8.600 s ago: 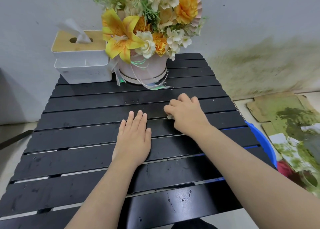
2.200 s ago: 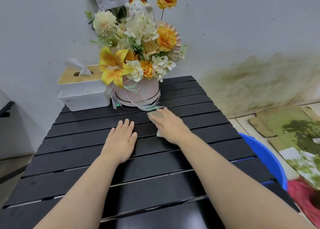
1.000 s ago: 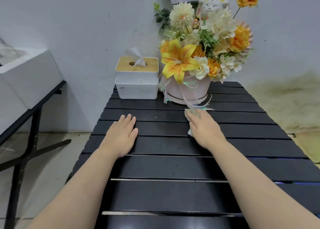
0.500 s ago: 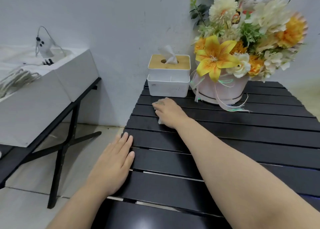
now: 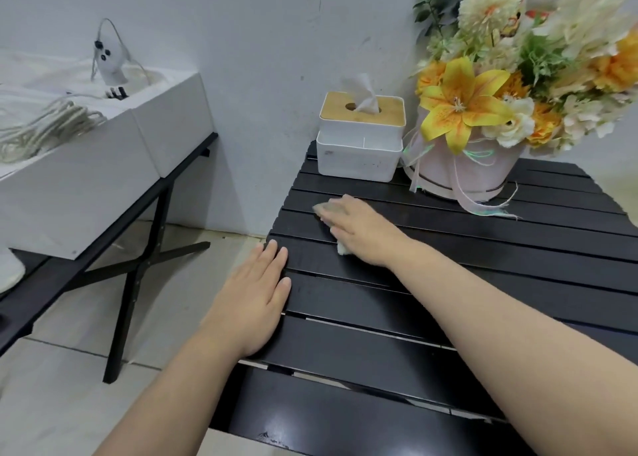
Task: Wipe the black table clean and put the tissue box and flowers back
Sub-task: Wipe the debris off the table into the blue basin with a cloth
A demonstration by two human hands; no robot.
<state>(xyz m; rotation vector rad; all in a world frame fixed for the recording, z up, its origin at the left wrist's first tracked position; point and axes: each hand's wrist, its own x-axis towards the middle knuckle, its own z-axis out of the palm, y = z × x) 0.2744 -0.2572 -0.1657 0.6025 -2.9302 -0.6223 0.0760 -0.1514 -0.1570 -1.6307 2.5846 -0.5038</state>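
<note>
Wiping step: right hand (image 5: 359,227), fingers flat and together, presses a soiled tissue wad (image 5: 341,248) on the black slatted worktop (image 5: 414,317), near the tissue box (image 5: 359,144) and flower arrangement (image 5: 483,110) at its rear; left hand (image 5: 252,303) lies flat at the edge; next probably calls for shifting both to wipe beneath.

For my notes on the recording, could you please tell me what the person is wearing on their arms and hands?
Nothing worn shows. Both forearms are bare to the picture's edge, with no sleeve in view. The left hand and right hand have no gloves, and no ring, watch or bracelet shows on the sides facing the camera.
</note>
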